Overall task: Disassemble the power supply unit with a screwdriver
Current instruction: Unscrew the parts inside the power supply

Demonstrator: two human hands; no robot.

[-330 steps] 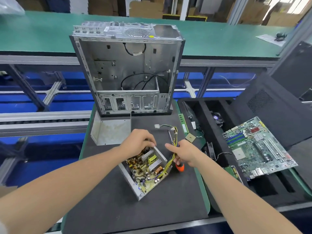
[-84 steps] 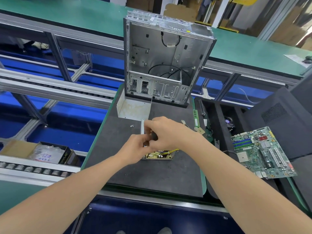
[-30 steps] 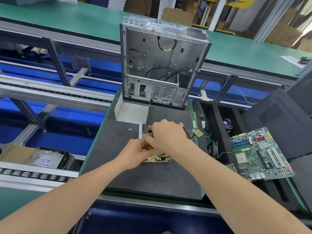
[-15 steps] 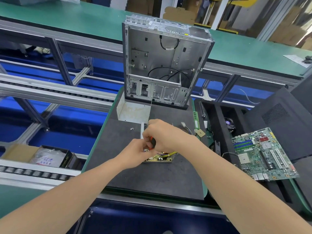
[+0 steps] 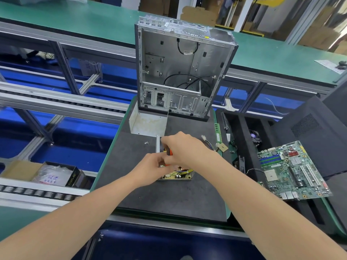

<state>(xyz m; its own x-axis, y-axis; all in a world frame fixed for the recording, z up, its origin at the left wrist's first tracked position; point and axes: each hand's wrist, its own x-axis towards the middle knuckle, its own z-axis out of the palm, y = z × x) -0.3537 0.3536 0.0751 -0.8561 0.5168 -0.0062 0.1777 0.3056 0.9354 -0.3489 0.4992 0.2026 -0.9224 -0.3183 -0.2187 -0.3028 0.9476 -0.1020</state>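
Fingers (image 5: 166, 142) of the right hand (image 5: 185, 149) are curled tight around the orange handle of the screwdriver (image 5: 170, 152). The tool points down into the power supply unit (image 5: 178, 175), and its tip is hidden under the hand. The left hand (image 5: 153, 166) sits just left of it, fingers bent in against the unit's left side. They seem to pinch its edge to steady it, though the contact itself is covered.

The unit lies open on the black mat (image 5: 169, 199), near the middle. Its circuit board and yellow wires are exposed, and one metal wall (image 5: 158, 145) stands at its far-left corner. The removed cover (image 5: 148, 122) is farther off, in front of the empty computer case (image 5: 178, 72). Loose screws (image 5: 146, 142) lie just left of the wall, and a motherboard (image 5: 293, 169) rests well to the right.

The main risk is probably the tip camming out of a screw head that cannot be seen, which could strip it or jab the board's components. The left fingertips are close to the shaft, so a slip could also catch them. A freed screw could drop among the parts or roll off the mat.
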